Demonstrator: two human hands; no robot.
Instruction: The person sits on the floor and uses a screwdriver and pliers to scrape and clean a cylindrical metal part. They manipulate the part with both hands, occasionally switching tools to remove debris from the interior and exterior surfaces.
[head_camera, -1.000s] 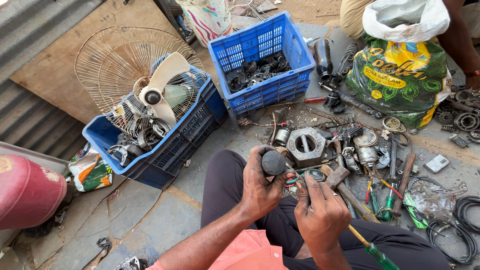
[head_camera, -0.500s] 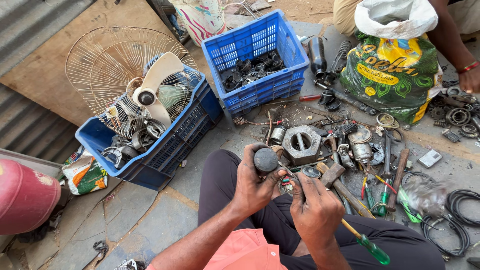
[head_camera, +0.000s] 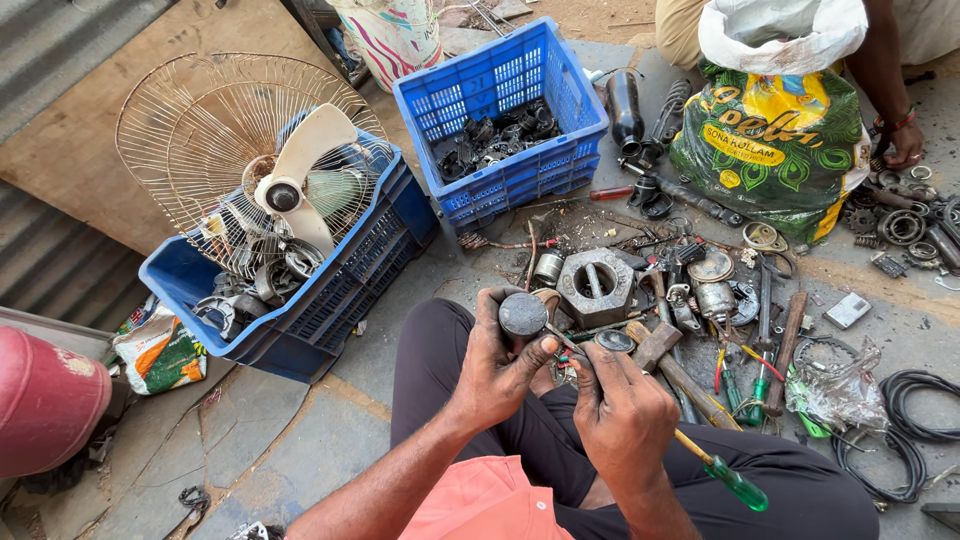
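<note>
Fingers of the left hand (head_camera: 495, 370) wrap a small dark cylindrical motor part (head_camera: 523, 314), held upright above the lap. At three o'clock from it, the right hand (head_camera: 622, 410) is closed on a green-handled screwdriver (head_camera: 735, 484), tip toward the part. Beyond, at twelve o'clock, a grey hexagonal metal block (head_camera: 596, 285) lies among scattered tools.

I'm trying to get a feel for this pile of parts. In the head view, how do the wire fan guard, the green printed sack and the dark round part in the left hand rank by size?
1. Wire fan guard, largest.
2. Green printed sack, smaller, though partly hidden under a white bag.
3. Dark round part in the left hand, by far the smallest, even though it sits nearest the camera.
</note>
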